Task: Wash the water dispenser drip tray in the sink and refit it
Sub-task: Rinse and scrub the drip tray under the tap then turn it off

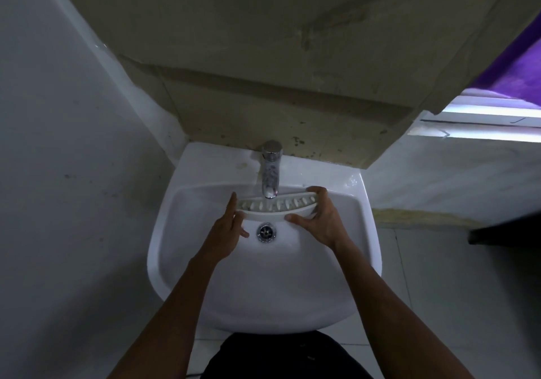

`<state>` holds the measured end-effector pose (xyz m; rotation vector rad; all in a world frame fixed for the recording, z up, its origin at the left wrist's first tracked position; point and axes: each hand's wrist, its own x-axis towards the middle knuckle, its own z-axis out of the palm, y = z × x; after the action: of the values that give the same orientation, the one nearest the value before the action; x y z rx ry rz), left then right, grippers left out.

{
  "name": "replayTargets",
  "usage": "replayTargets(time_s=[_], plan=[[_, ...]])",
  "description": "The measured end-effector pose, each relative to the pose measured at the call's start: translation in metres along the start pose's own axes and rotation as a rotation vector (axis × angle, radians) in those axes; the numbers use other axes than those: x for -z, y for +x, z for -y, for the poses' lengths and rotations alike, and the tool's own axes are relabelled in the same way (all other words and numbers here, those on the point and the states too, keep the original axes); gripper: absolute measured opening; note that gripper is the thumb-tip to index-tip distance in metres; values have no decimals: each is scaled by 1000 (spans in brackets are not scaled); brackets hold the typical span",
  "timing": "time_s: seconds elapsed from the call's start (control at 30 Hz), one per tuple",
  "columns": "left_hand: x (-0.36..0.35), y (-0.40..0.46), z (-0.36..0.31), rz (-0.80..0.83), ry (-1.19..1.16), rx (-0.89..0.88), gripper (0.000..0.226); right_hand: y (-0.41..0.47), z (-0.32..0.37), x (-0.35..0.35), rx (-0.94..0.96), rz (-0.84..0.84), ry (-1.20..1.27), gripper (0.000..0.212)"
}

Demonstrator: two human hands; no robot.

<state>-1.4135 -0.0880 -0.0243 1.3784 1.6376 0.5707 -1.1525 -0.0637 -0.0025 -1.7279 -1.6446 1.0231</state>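
Under one tap (270, 170) | one drip tray (275, 207) | two hands: right hand (320, 220), left hand (227, 232)

One white sink (181, 261), with one chrome tap (271, 168) at its back rim and one round metal drain (265, 232) in its bowl. One white slotted drip tray (272, 207). Two hands over the bowl: one left hand (227, 235) and one right hand (320, 220). One window (486, 121) and one purple curtain (521, 71).
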Motion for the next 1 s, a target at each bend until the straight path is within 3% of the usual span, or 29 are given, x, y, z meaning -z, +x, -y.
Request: replayTargets(time_s=[0.13, 0.23, 0.4, 0.6, 0.73, 0.87, 1.0], plan=[[1, 0, -17, -90, -33, 60, 70, 0, 7, -5, -37, -10, -33, 75], [2, 7, -20, -207, -84, 95, 61, 0, 11, -8, -96, -21, -78, 71], [5, 12, -3, -220, -222, 143, 37, 2, 14, -10, -141, -36, -98, 63], [5, 12, 2, -313, -467, 376, 52, -5, 18, -18, -176, 13, -85, 55], [9, 13, -1, -315, -557, 463, 53, -9, 20, -21, -200, 5, -75, 60], [10, 13, -2, -325, -613, 532, 49, -8, 20, -22, -227, 85, -101, 48], [11, 9, -8, -253, -593, 550, 32, -7, 17, -25, -398, 122, 18, 50]])
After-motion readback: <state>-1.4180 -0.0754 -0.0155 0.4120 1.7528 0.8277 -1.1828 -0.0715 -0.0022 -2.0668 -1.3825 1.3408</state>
